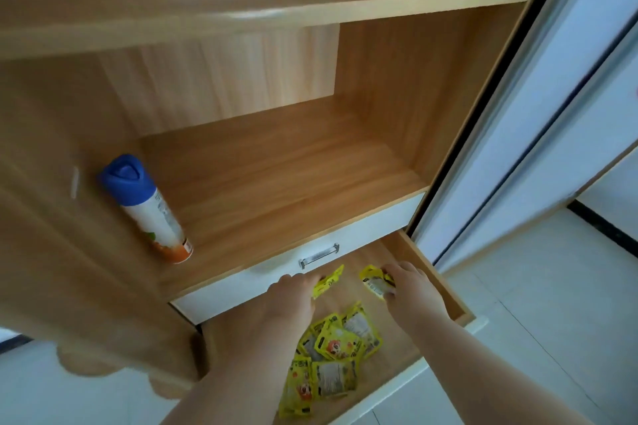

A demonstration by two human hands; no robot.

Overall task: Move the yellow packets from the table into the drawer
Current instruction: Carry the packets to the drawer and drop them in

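**Left hand** (293,290): your fingertips pinch one yellow packet (327,281) by its edge, over the back of the open drawer (352,293); so light a hold looks meant for letting go, not for carrying.

**Right hand** (411,286): your fingers are curled round a second packet (374,281), perhaps more than one, I cannot tell; it sticks out to the left of your fingers, level with the other hand's load.

**Pile** (331,355): loose yellow packets, flat and overlapping on the drawer floor; nearer you than both hands, between your forearms; the bare floor under your hands is probably why you reach so far back.

**Handle** (319,255): on the closed white drawer front just beyond your fingertips; untouched.

**Spray can** (148,210): on the shelf (276,176), well beyond and left of your left hand; no part in the job.

**Tabletop**: not in view.
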